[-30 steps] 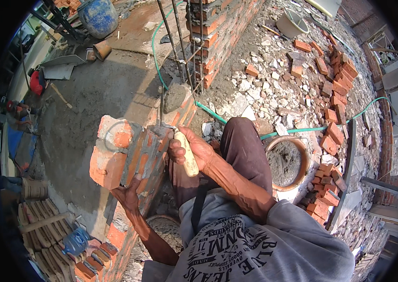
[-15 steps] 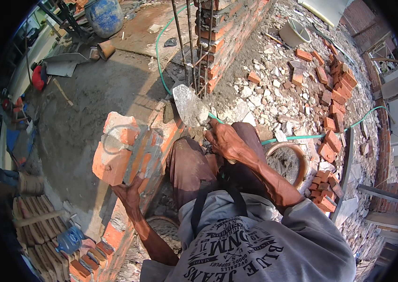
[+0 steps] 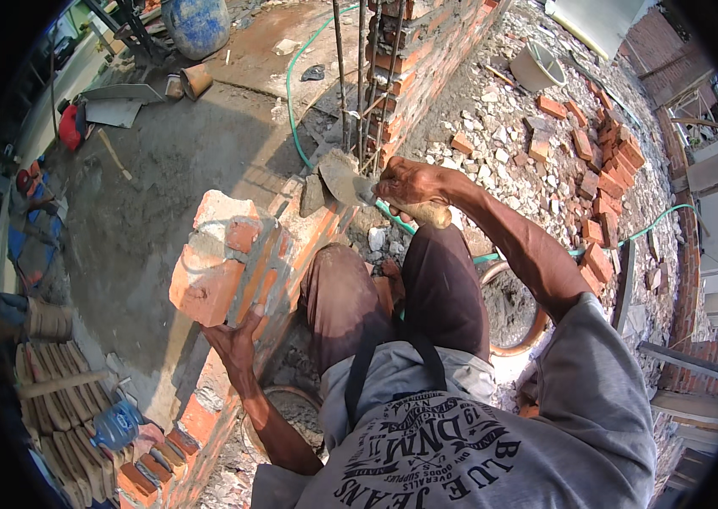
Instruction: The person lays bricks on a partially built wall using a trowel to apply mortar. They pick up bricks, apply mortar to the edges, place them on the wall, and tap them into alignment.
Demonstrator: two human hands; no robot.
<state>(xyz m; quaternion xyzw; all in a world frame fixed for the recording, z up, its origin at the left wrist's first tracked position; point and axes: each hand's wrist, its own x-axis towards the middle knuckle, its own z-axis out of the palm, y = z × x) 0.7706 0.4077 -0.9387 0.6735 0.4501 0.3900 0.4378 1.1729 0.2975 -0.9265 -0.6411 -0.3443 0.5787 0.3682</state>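
My right hand (image 3: pixel 417 188) grips a trowel by its wooden handle (image 3: pixel 429 214). The trowel's grey metal blade (image 3: pixel 344 180) points left, over the far end of a low brick wall (image 3: pixel 291 216), close to a grey mortar-coated lump (image 3: pixel 313 195). On the left, my left hand (image 3: pixel 236 339) is curled at the near end of an orange brick (image 3: pixel 206 290), thumb up against its side; the fingertips are partly hidden below it. This brick sits at the top of a raised stack with grey mortar in its joints (image 3: pixel 250 271).
A taller brick wall (image 3: pixel 410 68) with upright steel rods (image 3: pixel 372 76) rises ahead. A green hose (image 3: pixel 293 102) runs past it. Rubble and loose bricks (image 3: pixel 618 161) cover the right side, near a pale bucket (image 3: pixel 537 68). Roof tiles (image 3: pixel 58 382) and a blue bottle (image 3: pixel 114 426) lie lower left.
My right hand has lifted off my knee area and moved up and right, turning the trowel so its blade is tilted at the wall end. The left hand stays at the brick.
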